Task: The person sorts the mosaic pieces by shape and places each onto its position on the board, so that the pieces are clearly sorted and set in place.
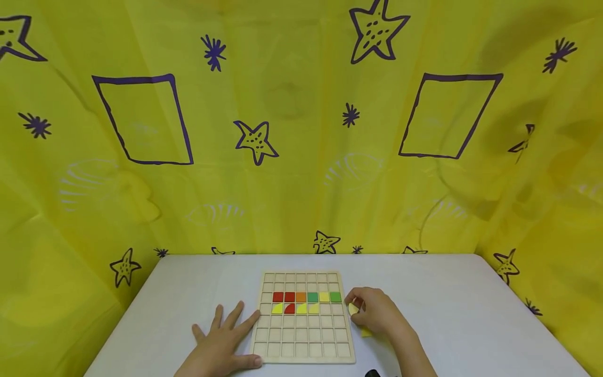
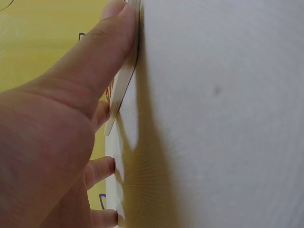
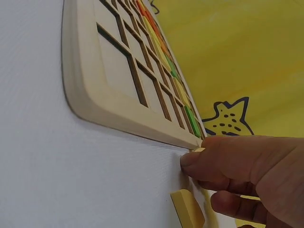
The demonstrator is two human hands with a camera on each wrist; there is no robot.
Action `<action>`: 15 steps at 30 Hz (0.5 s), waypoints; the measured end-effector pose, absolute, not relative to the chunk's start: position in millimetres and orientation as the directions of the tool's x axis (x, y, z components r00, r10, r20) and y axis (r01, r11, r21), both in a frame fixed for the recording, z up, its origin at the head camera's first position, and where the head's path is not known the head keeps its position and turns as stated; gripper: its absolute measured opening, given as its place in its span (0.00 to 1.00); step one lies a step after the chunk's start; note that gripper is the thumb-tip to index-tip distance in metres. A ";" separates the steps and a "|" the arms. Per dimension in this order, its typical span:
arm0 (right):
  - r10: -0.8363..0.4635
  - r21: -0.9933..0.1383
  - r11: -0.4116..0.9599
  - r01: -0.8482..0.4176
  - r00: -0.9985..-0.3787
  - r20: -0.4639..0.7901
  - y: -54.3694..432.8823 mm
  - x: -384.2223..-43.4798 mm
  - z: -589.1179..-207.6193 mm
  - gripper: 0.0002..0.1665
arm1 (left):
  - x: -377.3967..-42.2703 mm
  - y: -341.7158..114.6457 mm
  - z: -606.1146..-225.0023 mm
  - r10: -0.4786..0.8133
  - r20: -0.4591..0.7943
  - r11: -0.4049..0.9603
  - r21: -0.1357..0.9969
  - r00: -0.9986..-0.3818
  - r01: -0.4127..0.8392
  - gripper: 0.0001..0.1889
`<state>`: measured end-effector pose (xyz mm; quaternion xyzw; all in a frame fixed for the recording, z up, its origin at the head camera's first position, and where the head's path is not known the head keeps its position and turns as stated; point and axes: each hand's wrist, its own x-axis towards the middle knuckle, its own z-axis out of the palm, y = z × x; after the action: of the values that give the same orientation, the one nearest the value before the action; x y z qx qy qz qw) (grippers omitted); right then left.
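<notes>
A wooden grid board (image 1: 301, 359) lies flat on the white table, with one row of coloured square tiles and, below it, a shorter row of red and yellow curved pieces (image 1: 289, 309). My left hand (image 1: 220, 343) has its fingers spread; index fingertip and thumb touch the board's left edge. Beside the right edge, my right hand (image 1: 379, 314) pinches a pale yellow piece (image 1: 353, 309); only a sliver of it shows in the right wrist view. Under that hand a yellow block (image 3: 188, 208) rests on the table, partly hidden in the head view.
The white table (image 1: 198, 283) runs back to a yellow curtain (image 1: 292, 199) printed with stars and shells. A small black object (image 1: 372, 373) shows at the bottom edge of the head view, near the right forearm.
</notes>
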<state>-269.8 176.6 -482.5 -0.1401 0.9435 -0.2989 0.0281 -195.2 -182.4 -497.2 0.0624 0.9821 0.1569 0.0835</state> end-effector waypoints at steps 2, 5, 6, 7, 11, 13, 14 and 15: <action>-0.277 -0.564 0.788 -0.246 -0.960 0.032 176.5 -269.6 -483.4 0.18 | -195.4 -181.6 -496.5 0.145 -0.152 0.944 0.317 -0.978 0.091 0.54; -0.268 -0.552 0.799 -0.239 -0.963 0.030 175.8 -270.0 -484.6 0.17 | -195.4 -181.0 -495.7 0.141 -0.159 0.945 0.316 -0.977 0.084 0.54; -0.264 -0.548 0.803 -0.236 -0.964 0.028 175.5 -270.0 -484.5 0.17 | -195.6 -180.9 -495.6 0.140 -0.160 0.946 0.314 -0.977 0.084 0.54; -0.262 -0.544 0.806 -0.234 -0.965 0.028 175.3 -270.0 -484.6 0.17 | -195.5 -181.0 -495.6 0.139 -0.162 0.946 0.314 -0.977 0.083 0.54; -0.240 -0.534 0.817 -0.217 -0.970 0.026 174.6 -269.1 -483.4 0.16 | -195.9 -181.1 -495.7 0.144 -0.161 0.947 0.310 -0.976 0.088 0.54; -0.232 -0.523 0.826 -0.213 -0.972 0.029 174.3 -268.8 -482.9 0.15 | -195.9 -181.1 -495.5 0.145 -0.163 0.947 0.309 -0.976 0.089 0.54; -0.228 -0.516 0.831 -0.210 -0.973 0.030 174.0 -268.6 -482.6 0.15 | -195.8 -181.1 -495.3 0.146 -0.163 0.947 0.310 -0.976 0.090 0.54; -0.224 -0.507 0.836 -0.209 -0.974 0.033 173.7 -268.6 -482.4 0.14 | -195.8 -181.1 -495.3 0.146 -0.163 0.946 0.311 -0.976 0.090 0.54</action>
<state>-268.6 173.7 -482.4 -0.1130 0.9580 -0.2632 0.0139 -195.8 -181.1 -495.3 0.0599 0.9821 0.1528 0.0921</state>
